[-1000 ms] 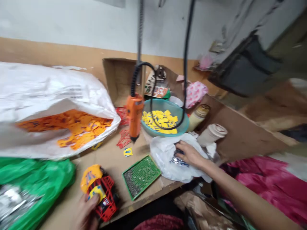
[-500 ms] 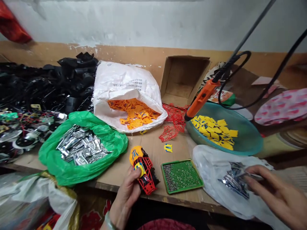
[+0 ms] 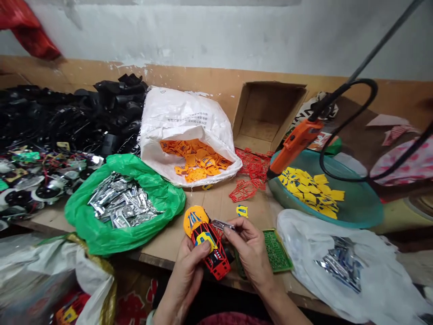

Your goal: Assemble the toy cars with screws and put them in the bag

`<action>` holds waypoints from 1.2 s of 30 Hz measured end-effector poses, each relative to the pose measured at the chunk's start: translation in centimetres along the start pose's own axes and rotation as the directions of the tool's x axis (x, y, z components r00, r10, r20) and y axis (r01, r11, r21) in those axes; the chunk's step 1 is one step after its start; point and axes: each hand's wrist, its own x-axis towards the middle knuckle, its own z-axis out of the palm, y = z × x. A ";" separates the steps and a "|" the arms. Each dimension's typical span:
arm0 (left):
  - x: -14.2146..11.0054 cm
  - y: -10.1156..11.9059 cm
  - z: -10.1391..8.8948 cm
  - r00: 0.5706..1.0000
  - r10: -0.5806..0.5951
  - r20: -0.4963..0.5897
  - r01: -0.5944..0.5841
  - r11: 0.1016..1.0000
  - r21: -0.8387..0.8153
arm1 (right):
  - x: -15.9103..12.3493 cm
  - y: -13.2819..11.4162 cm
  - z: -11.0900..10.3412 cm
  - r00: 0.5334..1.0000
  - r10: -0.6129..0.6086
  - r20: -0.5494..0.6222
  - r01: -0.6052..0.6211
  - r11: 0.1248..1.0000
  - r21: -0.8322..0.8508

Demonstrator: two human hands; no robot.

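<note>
**Toy vehicle** point(image 3: 207, 247), part-built, held in both hands above the near edge of a cardboard-covered bench point(image 3: 216, 201).

**Joined so far:** red lattice frame point(image 3: 216, 262), round orange-and-yellow end piece point(image 3: 193, 220), yellow insert point(image 3: 204, 240).

**Not joined:** a silver foil piece point(image 3: 221, 224), held with its tip at the top of the frame; contact cannot be told.

**Left hand** point(image 3: 186, 280): fingers wrapped round the toy vehicle, clamping it from below and the side.

**Right hand** point(image 3: 250, 255): thumb and forefinger pinched together on the foil piece, remaining fingers curled.

**Loose stock, placed from the toy vehicle:**
- Behind, to the left: open white woven sack point(image 3: 158, 122), filled with orange pieces point(image 3: 196, 160).
- Left: green plastic bag point(image 3: 101, 234) of foil pieces point(image 3: 120, 201); beyond it, a heap of black parts point(image 3: 67, 117).
- Directly behind: red lattice frames point(image 3: 253, 164), one lying apart point(image 3: 242, 191); a small yellow piece point(image 3: 241, 211) just nearer; open cardboard box point(image 3: 269, 113) beyond.
- Right, farther back: teal basin point(image 3: 358, 213) of yellow pieces point(image 3: 313, 189), an orange corded electric screwdriver point(image 3: 297, 144) hanging just over its rim.
- Just right: green tray of small screws point(image 3: 277, 250), partly behind the right hand.
- Far right: white plastic bag point(image 3: 379, 275) with more foil pieces point(image 3: 341, 264).
</note>
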 end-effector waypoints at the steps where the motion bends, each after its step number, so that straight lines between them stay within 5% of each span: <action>1: 0.1 0.0 0.0 1.000 0.002 -0.006 -0.002 1.000 0.001 | 0.0 0.1 -0.1 1.000 0.009 0.014 -0.009 1.000 -0.020; 13: 0.8 0.0 0.8 0.998 0.012 -0.065 -0.008 0.999 0.052 | 0.3 -0.3 -0.9 0.969 0.062 0.241 0.054 0.894 -0.446; 23: 1.0 0.2 0.5 0.998 -0.030 -0.049 0.033 0.998 0.052 | 0.6 -0.5 -1.3 0.949 0.055 0.309 0.071 0.921 -0.384; 36: 1.4 -0.5 0.9 0.996 -0.068 -0.062 0.071 0.996 0.046 | 0.9 0.3 -2.2 0.967 -0.024 0.255 0.115 0.931 -0.347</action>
